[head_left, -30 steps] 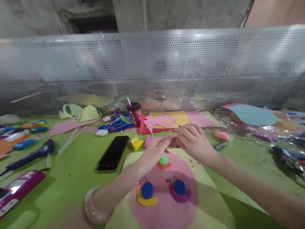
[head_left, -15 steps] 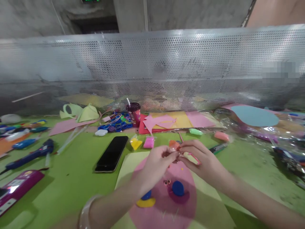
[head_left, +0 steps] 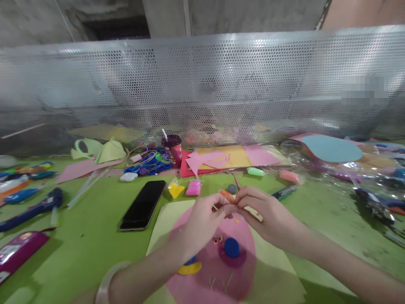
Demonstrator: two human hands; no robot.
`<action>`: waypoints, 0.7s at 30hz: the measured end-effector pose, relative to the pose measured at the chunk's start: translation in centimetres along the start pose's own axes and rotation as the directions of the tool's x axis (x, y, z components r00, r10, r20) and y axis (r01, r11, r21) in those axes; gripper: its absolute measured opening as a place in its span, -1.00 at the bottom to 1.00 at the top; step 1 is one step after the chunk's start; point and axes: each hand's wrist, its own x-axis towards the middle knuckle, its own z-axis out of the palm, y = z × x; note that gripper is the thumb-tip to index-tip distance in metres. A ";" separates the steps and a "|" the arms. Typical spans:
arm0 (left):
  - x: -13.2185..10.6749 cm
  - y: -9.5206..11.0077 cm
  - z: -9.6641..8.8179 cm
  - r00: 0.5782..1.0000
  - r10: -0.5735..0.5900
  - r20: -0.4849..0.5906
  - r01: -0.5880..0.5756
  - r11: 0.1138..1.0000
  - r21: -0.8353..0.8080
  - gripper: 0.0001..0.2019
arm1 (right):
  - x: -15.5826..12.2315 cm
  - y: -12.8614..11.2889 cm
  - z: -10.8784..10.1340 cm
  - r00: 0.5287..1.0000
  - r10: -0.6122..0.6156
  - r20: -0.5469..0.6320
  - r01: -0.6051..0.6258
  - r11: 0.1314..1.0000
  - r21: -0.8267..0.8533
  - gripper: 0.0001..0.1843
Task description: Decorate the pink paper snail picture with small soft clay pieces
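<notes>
Pink paper oval [head_left: 218,270] lies on a pale-yellow paper sheet [head_left: 275,274], under both forearms; a dipping left forearm could smear the soft yellow clay strip [head_left: 191,268] beside it. Farther up, the person's left hand [head_left: 205,221] and right hand [head_left: 265,215] meet above the oval, fingers curled and tips together; what, if anything, they pinch is too covered to tell, and a slack pinch could drop a small piece.

Counted outward: one yellow strip, two round blue discs [head_left: 231,248], one purple clay crescent [head_left: 236,260], two little round eyes [head_left: 217,240]; beyond the hands, one orange clay lump [head_left: 226,195], one round grey disc [head_left: 232,188], one glossy black phone [head_left: 143,205], four clay packets (yellow [head_left: 175,190], pink [head_left: 193,188], coral [head_left: 288,176], pale green [head_left: 255,171]), and one lidded purple cup [head_left: 173,153].
</notes>
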 end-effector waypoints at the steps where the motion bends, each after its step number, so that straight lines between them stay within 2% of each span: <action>1: 0.0 0.0 -0.1 1.000 0.002 0.005 -0.002 1.000 0.010 -0.86 | -0.1 0.0 0.1 1.000 -0.007 0.000 0.007 1.000 -0.017 -0.78; 6: -0.1 0.4 -0.4 0.999 0.027 0.047 -0.030 0.998 0.053 -0.80 | -0.4 -0.2 0.7 0.998 -0.042 -0.043 0.035 0.988 -0.152 -0.74; 10: -0.8 1.1 0.2 0.996 0.031 0.079 -0.037 0.996 0.084 -0.77 | -0.5 0.0 0.8 0.988 -0.032 -0.154 -0.006 0.971 -0.240 -0.74; 13: -1.4 1.6 0.7 0.997 0.063 0.035 -0.069 0.980 0.187 -0.74 | -0.5 0.2 0.5 0.973 -0.018 -0.230 -0.036 0.973 -0.226 -0.78; 15: -1.5 1.5 0.8 0.989 0.142 -0.029 -0.127 0.949 0.290 -0.76 | -0.5 0.1 0.3 0.966 0.000 -0.258 -0.048 0.982 -0.182 -0.82; 17: -1.5 1.1 0.6 0.955 0.285 -0.083 -0.229 0.885 0.405 -0.84 | -0.4 -0.2 0.2 0.963 0.027 -0.269 -0.064 0.990 -0.128 -0.84; 18: -1.4 0.8 0.5 0.922 0.377 -0.088 -0.297 0.834 0.466 -0.84 | -0.4 -0.3 0.2 0.962 0.044 -0.271 -0.074 0.992 -0.103 -0.84; 20: -1.3 -0.1 0.2 0.841 0.540 -0.045 -0.420 0.703 0.573 -0.60 | -0.3 -0.7 0.2 0.959 0.081 -0.270 -0.100 0.993 -0.058 -0.83; 21: -1.2 -0.5 0.0 0.818 0.576 -0.011 -0.449 0.648 0.615 -0.48 | -0.3 -0.8 0.2 0.959 0.101 -0.266 -0.115 0.993 -0.039 -0.82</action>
